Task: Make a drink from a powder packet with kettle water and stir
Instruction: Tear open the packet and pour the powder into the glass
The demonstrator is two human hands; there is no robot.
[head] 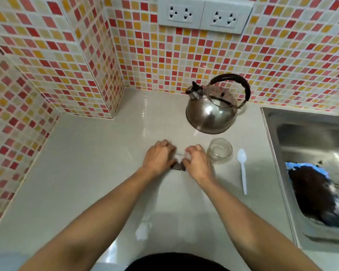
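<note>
A small powder packet [178, 162], pale with a dark lower end, is pinched between both hands just above the grey counter. My left hand [159, 157] grips its left side and my right hand [196, 160] grips its right side; most of the packet is hidden by fingers. An empty clear glass [220, 150] stands right beside my right hand. A white plastic spoon [242, 169] lies on the counter to the right of the glass. A steel kettle [211, 110] with a black handle stands behind the glass, near the wall.
A steel sink [309, 145] fills the right side, with a dark and blue item [317, 194] in its basin. Mosaic tiled walls close off the back and left, with a jutting corner [108, 79]. Wall sockets [204, 15] sit above the kettle.
</note>
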